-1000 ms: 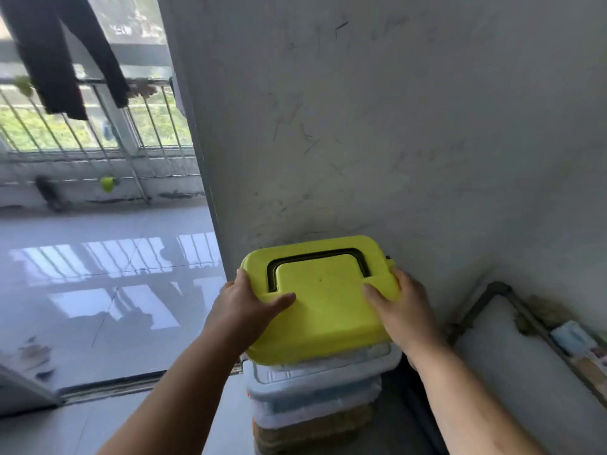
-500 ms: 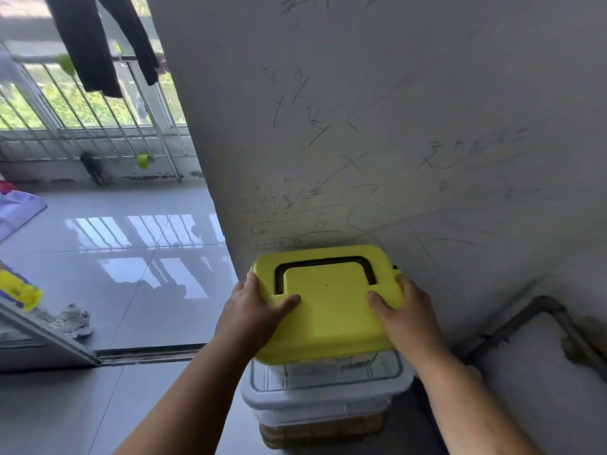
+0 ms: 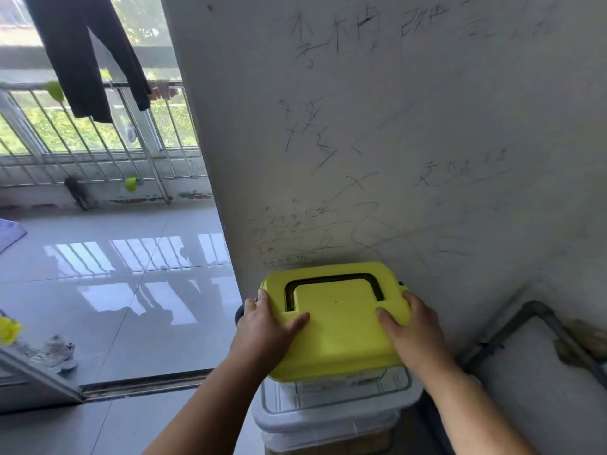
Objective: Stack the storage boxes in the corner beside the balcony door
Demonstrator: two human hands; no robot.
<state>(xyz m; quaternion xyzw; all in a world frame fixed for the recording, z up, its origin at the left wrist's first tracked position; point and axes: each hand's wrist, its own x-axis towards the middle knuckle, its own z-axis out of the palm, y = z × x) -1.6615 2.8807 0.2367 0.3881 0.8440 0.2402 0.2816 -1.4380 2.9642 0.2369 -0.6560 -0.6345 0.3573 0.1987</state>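
Note:
A box with a yellow lid (image 3: 338, 326) and a black fold-down handle sits on top of a clear white-lidded storage box (image 3: 331, 412), against the scribbled wall. My left hand (image 3: 266, 330) grips the yellow lid's left edge, thumb on top. On the right edge, my right hand (image 3: 410, 333) holds it the same way. Below the clear box, a brownish box (image 3: 328, 449) shows only as a thin strip at the frame's bottom.
The grey wall (image 3: 394, 142) stands right behind the stack. The balcony door opening with its floor track (image 3: 141, 385) lies to the left. Grey pipes (image 3: 512, 326) run along the right wall. Shoes (image 3: 56, 353) lie on the balcony tiles; dark clothes (image 3: 85, 50) hang above.
The view has tilted up and pulled back, showing more wall. Both hands keep their grip; the yellow-lidded box now sits further back over the clear box.

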